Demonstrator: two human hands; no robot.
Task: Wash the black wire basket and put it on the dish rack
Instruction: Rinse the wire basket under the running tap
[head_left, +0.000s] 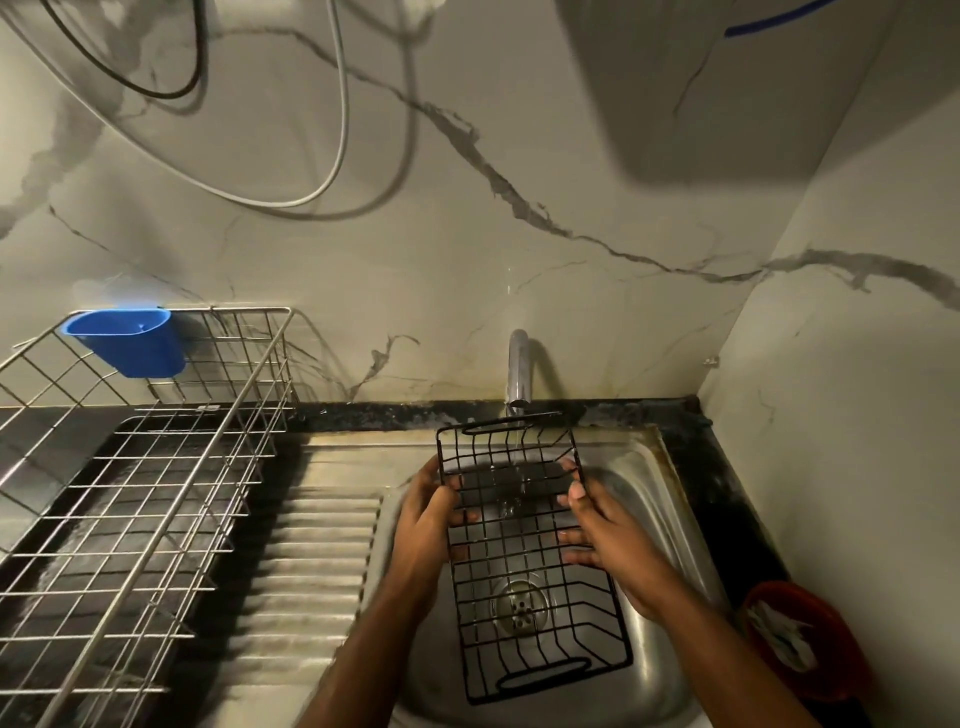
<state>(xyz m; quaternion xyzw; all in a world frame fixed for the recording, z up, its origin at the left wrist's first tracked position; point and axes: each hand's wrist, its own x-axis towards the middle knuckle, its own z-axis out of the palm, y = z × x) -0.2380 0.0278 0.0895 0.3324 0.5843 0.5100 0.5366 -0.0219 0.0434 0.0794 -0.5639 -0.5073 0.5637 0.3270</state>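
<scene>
Black wire, a rectangular basket (524, 551), was held over the steel sink (670, 525) at about five o'clock of the head view, its far short edge tipped up under the tap (518, 371). A thin stream of water fell from the spout through the mesh near the basket's upper half. The left hand (426, 525) gripped the basket's left long edge, thumb over the wire and fingers curled beneath; the right hand (608, 540) held the right long edge, its fingers spread flatter against the grid, fingertips poking between the wires. The basket's near end hung above the drain (521, 608), apart from the bowl's walls on both sides.

At nine o'clock stood the steel dish rack (156, 467), with a blue cup (127, 340) hooked on its back rim at ten o'clock. Between rack and sink lay the ribbed drainboard (311, 561). A red bowl (800, 639) sat on the dark counter at four o'clock, just beside the sink's right rim.
</scene>
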